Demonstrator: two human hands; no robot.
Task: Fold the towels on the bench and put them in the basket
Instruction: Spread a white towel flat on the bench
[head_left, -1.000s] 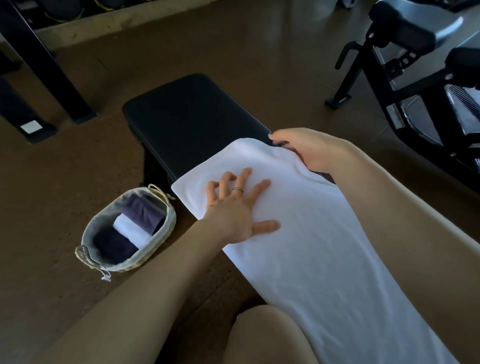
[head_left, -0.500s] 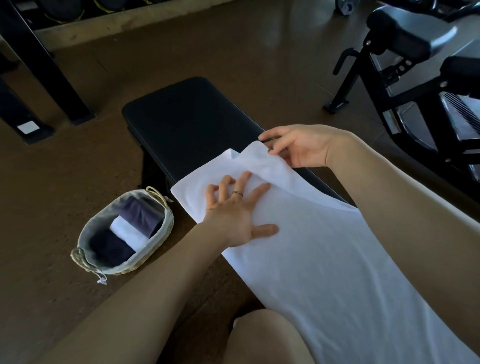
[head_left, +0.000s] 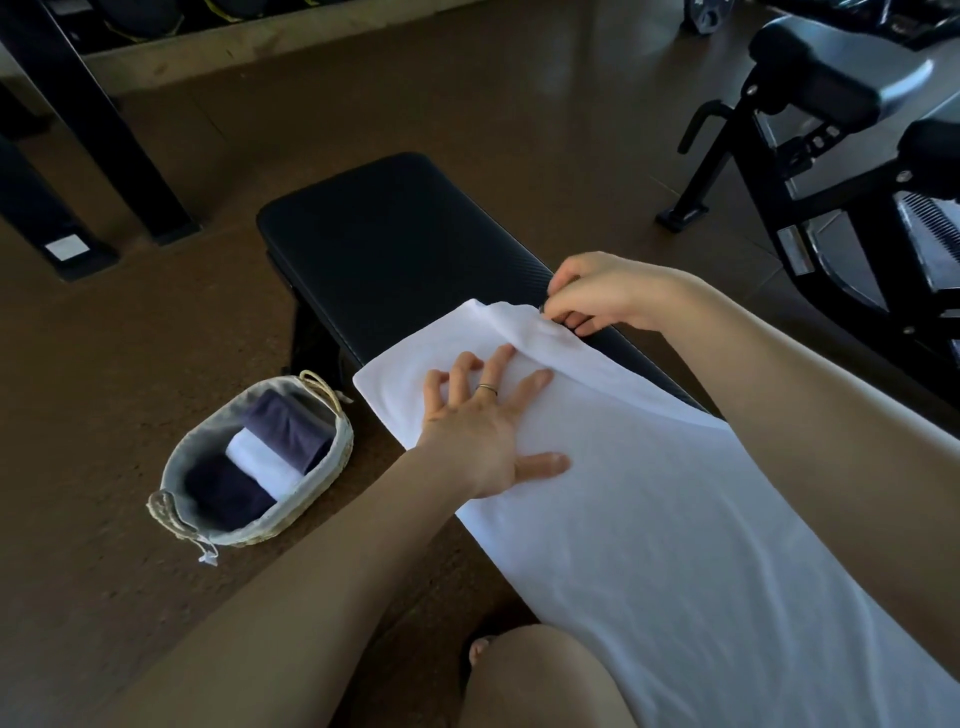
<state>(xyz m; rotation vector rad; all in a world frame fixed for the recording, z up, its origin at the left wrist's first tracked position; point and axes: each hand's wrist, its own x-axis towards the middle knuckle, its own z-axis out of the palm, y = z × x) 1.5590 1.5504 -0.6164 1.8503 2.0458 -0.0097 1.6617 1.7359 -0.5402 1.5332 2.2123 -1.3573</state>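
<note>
Two bare forearms enter from the lower edge, no sleeves visible on either, no watch or band at either wrist. Left hand (head_left: 480, 431): a thin plain ring (head_left: 487, 388) on one finger, metal-toned, narrow band, no stone visible. Nails short, unpainted as far as can be told. Right hand (head_left: 605, 293): no ring or other jewellery on the parts showing. Bare knee (head_left: 540, 680) at the bottom centre, no trouser fabric over it. Just beside it, toes of a bare foot (head_left: 479, 651) show in shadow; footwear cannot be made out.
</note>
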